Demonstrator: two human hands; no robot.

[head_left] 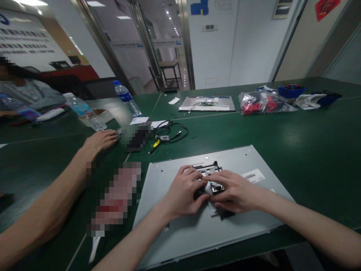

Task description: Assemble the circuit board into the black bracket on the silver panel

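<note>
A large flat silver-grey panel [180,229], like the back of a display, lies on the green table in front of me. Over its middle, a small black-and-silver assembly [213,170] with cut-outs shows between my hands. My left hand [183,192] has its fingers bent around the assembly's left side. From the right, my right hand [235,191] grips it with fingers and thumb curled in. The fingertips of both hands come close together at a small whitish piece [208,188]. My fingers hide much of the assembly.
A co-worker's arm [64,192] rests at left near a water bottle [86,113]. Beyond the panel are a coiled black cable [172,131] and a dark blurred item [138,138]. Further back lie another panel [207,105] and a plastic bag with red items [262,103].
</note>
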